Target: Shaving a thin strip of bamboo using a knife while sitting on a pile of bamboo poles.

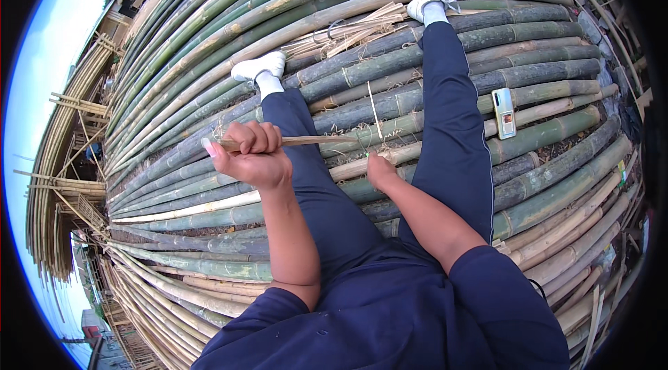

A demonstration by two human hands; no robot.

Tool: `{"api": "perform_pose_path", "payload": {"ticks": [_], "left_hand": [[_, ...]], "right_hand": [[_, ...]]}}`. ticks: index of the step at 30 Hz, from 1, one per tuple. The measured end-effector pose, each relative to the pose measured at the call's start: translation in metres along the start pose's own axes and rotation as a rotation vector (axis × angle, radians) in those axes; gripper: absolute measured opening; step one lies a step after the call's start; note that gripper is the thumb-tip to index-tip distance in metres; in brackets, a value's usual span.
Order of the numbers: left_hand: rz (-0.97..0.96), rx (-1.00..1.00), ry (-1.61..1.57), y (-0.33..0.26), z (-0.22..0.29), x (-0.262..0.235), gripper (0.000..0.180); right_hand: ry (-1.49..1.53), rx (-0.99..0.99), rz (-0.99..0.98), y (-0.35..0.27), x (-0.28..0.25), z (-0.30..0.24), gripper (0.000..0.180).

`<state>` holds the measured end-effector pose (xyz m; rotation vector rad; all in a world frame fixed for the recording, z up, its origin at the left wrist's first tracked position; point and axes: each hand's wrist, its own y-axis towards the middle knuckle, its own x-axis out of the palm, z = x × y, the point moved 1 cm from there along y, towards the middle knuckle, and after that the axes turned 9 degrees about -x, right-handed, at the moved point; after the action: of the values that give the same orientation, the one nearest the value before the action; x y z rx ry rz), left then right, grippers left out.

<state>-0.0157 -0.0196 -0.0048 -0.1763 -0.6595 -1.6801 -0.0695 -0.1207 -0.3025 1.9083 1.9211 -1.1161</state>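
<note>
My left hand (256,151) is closed in a fist around a slim brown wooden stick (313,140). The stick tapers toward my right hand; whether its tip is a blade is too small to tell. My right hand (380,170) is lower, between my thighs, with its fingers pinched together near that tip. What the fingers hold is too small to make out. A thin pale bamboo strip (375,111) stands out just beyond them, and I cannot tell whether it is in their grasp. Curly shavings (348,119) lie on the bamboo poles (390,102) beneath.
I sit on rows of green and grey bamboo poles, legs stretched out in white shoes (259,66). A bundle of split bamboo strips (348,30) lies between my feet. A phone (504,113) rests right of my right leg. Bamboo racks (69,161) stand at the left.
</note>
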Motion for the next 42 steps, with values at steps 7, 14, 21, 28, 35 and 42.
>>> {"api": "perform_pose_path", "payload": {"ticks": [7, 14, 21, 28, 35, 42], "left_hand": [[0.089, 0.008, -0.010, 0.007, 0.001, -0.007, 0.057], [0.152, 0.046, 0.009, 0.008, 0.002, -0.004, 0.057], [0.203, 0.058, 0.025, 0.016, 0.002, -0.006, 0.058], [0.407, 0.098, 0.062, 0.027, 0.007, -0.017, 0.059], [0.169, 0.018, -0.040, 0.032, 0.012, -0.032, 0.056], [-0.088, -0.118, -0.055, 0.021, -0.036, -0.040, 0.060]], "right_hand": [[0.471, -0.439, 0.395, -0.044, -0.074, -0.108, 0.022], [0.331, -0.340, 0.383, -0.024, -0.028, -0.082, 0.022], [0.195, -0.019, 0.172, 0.021, 0.014, 0.029, 0.023], [0.462, -0.425, 0.323, -0.021, -0.048, -0.102, 0.024], [0.240, -0.280, 0.127, 0.014, -0.033, -0.044, 0.022], [0.218, -0.137, -0.006, 0.013, -0.027, -0.036, 0.022]]}}
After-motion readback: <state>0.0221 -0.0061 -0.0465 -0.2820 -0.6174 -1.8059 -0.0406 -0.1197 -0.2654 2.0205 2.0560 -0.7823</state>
